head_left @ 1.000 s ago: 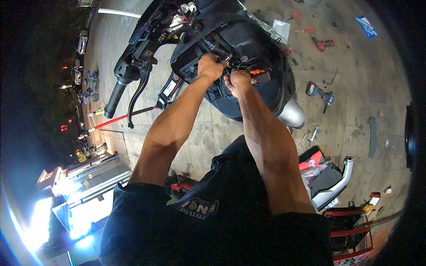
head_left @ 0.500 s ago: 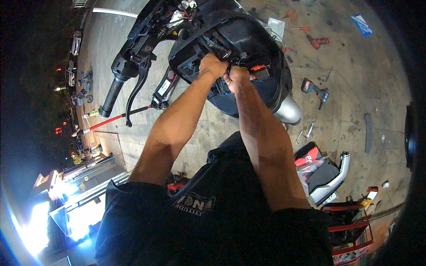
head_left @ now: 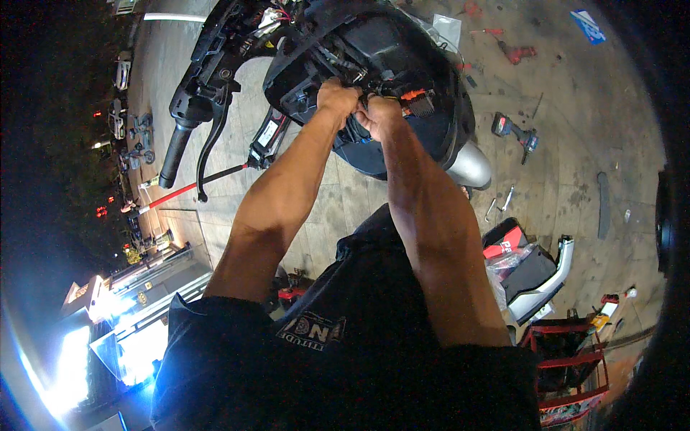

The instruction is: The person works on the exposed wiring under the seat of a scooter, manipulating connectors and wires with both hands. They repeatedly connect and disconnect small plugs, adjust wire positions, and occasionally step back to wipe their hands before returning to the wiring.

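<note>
Both my hands are inside the open black front body (head_left: pixel 392 43) of a scooter or motorcycle. My left hand (head_left: pixel 336 98) is closed, with its fingers curled down among dark wires and parts. Close beside it, my right hand (head_left: pixel 379 113) is also closed, thumb toward the left hand. Something dark seems to lie between them, but the fingers hide what each one grips. An orange connector (head_left: pixel 412 95) and a finned block (head_left: pixel 422 107) sit just right of my right hand. The handlebar grip (head_left: pixel 175 156) and its black lever (head_left: pixel 208 161) stick out at the left.
On the paved floor at right lie a blue cordless drill (head_left: pixel 516 136), a red power tool (head_left: pixel 517 53), a red-handled screwdriver (head_left: pixel 494 31) and a wrench (head_left: pixel 509 197). A silver-and-black panel (head_left: pixel 550 284) and a red tool rack (head_left: pixel 571 358) are nearer. A red pole (head_left: pixel 190 186) lies at left.
My hands, pressed together before, have drawn slightly apart, still inside the body. The whole view has shifted a little. The tools on the floor have stayed in place.
</note>
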### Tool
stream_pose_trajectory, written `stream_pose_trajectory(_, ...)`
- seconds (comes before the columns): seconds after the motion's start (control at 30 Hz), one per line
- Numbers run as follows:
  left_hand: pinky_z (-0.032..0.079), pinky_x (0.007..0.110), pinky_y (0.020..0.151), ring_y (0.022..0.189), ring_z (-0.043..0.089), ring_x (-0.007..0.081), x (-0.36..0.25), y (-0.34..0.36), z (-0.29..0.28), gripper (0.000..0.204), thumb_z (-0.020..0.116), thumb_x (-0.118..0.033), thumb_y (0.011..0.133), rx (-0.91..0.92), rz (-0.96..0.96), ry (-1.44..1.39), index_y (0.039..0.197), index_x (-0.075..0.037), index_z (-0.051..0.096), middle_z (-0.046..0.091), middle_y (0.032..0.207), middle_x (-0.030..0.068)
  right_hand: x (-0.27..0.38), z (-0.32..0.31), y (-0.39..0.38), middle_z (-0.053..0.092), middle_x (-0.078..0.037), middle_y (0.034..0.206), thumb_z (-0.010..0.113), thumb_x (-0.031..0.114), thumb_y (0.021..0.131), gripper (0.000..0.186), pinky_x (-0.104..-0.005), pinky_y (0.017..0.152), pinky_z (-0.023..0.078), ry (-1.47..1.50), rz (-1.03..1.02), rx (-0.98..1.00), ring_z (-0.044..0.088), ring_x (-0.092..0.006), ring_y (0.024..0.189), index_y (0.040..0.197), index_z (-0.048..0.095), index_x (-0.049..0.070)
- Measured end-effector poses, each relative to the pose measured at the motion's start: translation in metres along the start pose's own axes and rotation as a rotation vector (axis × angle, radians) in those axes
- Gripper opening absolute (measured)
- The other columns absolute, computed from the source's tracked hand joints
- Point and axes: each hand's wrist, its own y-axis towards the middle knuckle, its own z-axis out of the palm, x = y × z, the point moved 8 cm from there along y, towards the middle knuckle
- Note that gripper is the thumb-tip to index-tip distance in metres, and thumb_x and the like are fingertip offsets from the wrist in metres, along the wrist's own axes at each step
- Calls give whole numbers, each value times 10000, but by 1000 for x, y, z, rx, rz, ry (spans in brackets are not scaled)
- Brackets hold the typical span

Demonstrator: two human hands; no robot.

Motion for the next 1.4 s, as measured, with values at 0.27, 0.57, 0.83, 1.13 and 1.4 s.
stream_pose_trajectory(0.27, 524, 356, 598, 689, 673, 259, 5, 8, -1, 268, 661, -166, 727, -26, 10, 41, 906, 29, 623, 676, 765, 161, -3, 1, 7, 622, -81, 826, 466, 140, 932, 143, -297, 595, 492, -47, 40, -20, 600, -185, 695, 875, 573, 64)
stream_pose_trajectory(0.57, 511, 364, 791, 920, 655, 312, 16, 13, 2, 382, 678, -190, 721, -73, 5, 19, 1042, 12, 631, 665, 981, 209, -3, 0, 5, 587, -59, 763, 466, 105, 926, 125, -285, 576, 485, -9, 23, -74, 573, -169, 676, 871, 575, 80)
stream_pose_trajectory(0.83, 503, 374, 828, 979, 638, 333, 15, 15, 3, 406, 678, -198, 725, -98, 20, 11, 1074, 0, 620, 650, 1052, 214, -3, 0, 12, 585, -44, 771, 500, 105, 911, 80, -299, 590, 488, -92, 54, -6, 569, -164, 690, 888, 576, 92)
stream_pose_trajectory(1.13, 513, 373, 798, 945, 649, 325, 3, -1, -3, 384, 679, -206, 733, -108, 39, 34, 1048, 7, 625, 656, 1025, 215, -3, -1, 11, 599, -74, 824, 486, 105, 901, 87, -322, 595, 493, -112, 28, -6, 576, -190, 707, 908, 569, 78)
stream_pose_trajectory(1.4, 485, 345, 592, 684, 625, 205, 12, 13, -2, 369, 717, -129, 724, -143, 116, -139, 1020, 65, 610, 667, 859, 144, 0, 1, -2, 602, -95, 858, 479, 73, 875, 105, -346, 628, 507, -71, 6, 27, 598, -208, 764, 940, 559, 56)
